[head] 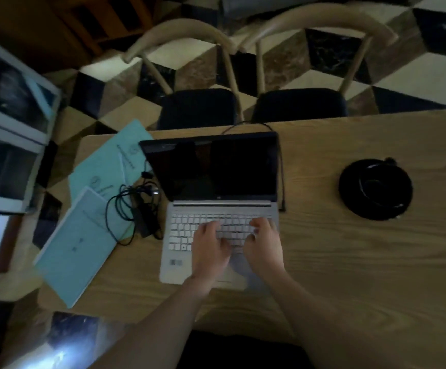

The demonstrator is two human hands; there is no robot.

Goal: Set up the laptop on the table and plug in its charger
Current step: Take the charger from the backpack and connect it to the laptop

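A silver laptop (189,251) stands with its lid up on the wooden table (349,262); its screen (216,169) is dark. My left hand (209,250) and my right hand (264,245) lie on the keyboard, fingers loosely bent over the keys. The black charger brick (144,219) with its tangled cable lies just left of the laptop. A thin black cable (281,177) runs from behind the lid down the laptop's right side to its right edge.
Light blue booklets (78,251) lie spread at the table's left end, one overhanging the edge. A black round dish (375,189) sits at the right. Two chairs (197,107) stand at the far side. A patterned tile floor surrounds the table.
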